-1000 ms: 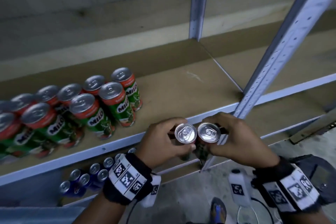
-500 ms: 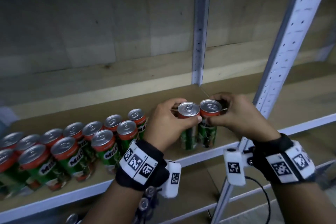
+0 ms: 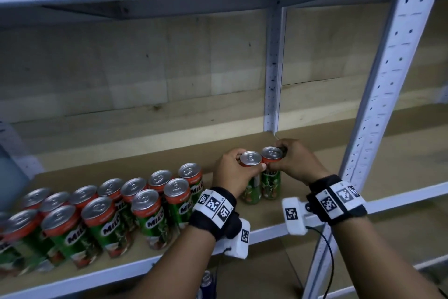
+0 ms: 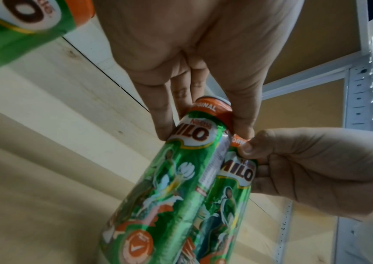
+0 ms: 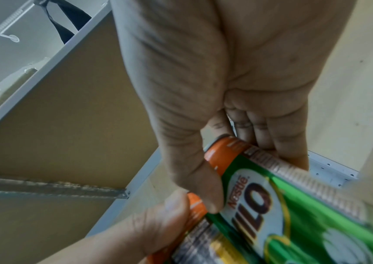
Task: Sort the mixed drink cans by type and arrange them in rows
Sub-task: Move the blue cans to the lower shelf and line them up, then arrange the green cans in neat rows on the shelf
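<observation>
Two upright Milo cans are held side by side, touching, on the shelf [image 3: 315, 153]. The left can [image 3: 251, 177] is gripped near its orange top by the curled fingers of the left hand [image 3: 234, 172]; the right can [image 3: 271, 172] is likewise pinched by the right hand [image 3: 294, 161]. Their bases seem to rest on the board (partly hidden). The sorted Milo rows [image 3: 116, 211] stand at 9 o'clock of them.

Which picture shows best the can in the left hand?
The left wrist view: the left hand pinches its Milo can near the top, label fully readable. The head view shows mostly its silver lid. The right wrist view shows only a blurred sliver.
</observation>
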